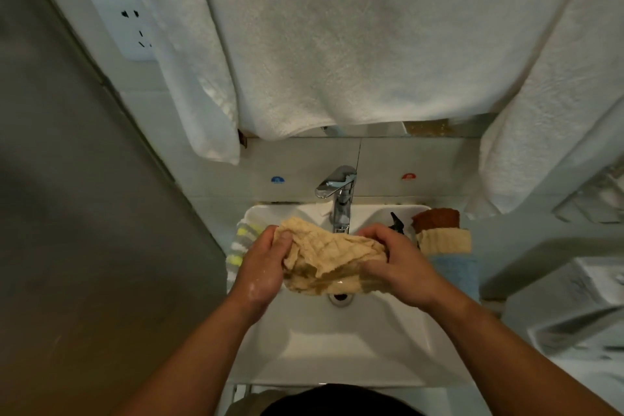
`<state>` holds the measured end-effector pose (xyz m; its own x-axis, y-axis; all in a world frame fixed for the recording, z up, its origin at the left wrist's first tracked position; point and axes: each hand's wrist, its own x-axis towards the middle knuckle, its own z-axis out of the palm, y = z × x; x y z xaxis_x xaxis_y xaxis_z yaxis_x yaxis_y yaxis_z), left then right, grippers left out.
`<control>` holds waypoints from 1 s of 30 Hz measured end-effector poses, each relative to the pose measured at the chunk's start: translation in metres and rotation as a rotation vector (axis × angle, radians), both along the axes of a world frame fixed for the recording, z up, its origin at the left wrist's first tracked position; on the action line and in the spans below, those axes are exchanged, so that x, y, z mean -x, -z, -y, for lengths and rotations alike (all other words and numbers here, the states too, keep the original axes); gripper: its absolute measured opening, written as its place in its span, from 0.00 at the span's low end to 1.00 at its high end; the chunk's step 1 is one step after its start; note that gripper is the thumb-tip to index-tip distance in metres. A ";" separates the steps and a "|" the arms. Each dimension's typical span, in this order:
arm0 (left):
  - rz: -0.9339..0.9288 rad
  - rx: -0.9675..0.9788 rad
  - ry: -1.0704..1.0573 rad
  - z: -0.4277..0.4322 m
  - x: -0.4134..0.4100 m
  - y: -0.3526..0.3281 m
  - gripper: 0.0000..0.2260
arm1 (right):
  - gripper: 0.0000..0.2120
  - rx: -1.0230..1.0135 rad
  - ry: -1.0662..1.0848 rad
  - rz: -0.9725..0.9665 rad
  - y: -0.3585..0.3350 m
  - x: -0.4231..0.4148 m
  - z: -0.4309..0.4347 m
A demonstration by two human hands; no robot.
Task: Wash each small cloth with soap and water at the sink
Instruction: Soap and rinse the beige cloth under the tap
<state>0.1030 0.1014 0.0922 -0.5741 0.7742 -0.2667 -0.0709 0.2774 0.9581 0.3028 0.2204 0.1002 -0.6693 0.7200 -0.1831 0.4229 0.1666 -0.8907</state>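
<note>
A wet beige waffle cloth (332,258) hangs bunched between both hands over the white sink (341,344), just below the chrome tap (339,199). My left hand (265,267) grips its left end, thumb on top, with soap foam on the wrist. My right hand (398,265) grips the right end. On the sink's right rim lie a brown cloth (437,218), a beige cloth (444,240) and a blue cloth (457,272). A striped grey, white and yellow cloth (241,245) lies on the left rim.
Large white towels (354,44) hang above the tap and at the right. The drain (341,297) sits under the held cloth. A dark sprayer head (396,223) stands behind my right hand. A wall socket (126,24) is upper left; a grey wall bounds the left.
</note>
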 end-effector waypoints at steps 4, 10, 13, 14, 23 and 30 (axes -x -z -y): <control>-0.074 -0.025 0.142 0.004 -0.001 -0.002 0.09 | 0.14 -0.039 0.107 -0.067 0.004 -0.002 -0.001; -0.211 0.020 0.229 0.009 0.017 0.003 0.12 | 0.11 -0.015 0.116 -0.111 0.008 -0.006 -0.001; -0.245 0.045 0.225 0.013 0.025 0.005 0.13 | 0.05 -0.112 0.223 -0.079 0.016 -0.006 -0.005; -0.256 0.061 0.195 0.014 0.029 0.007 0.13 | 0.08 -0.142 0.266 -0.082 0.017 -0.006 -0.006; -0.269 -0.014 0.026 0.013 0.026 0.012 0.05 | 0.11 -0.137 0.239 -0.213 0.026 -0.014 0.000; -0.360 -0.008 0.030 0.015 0.025 0.011 0.20 | 0.15 0.088 0.209 -0.313 0.034 -0.008 0.007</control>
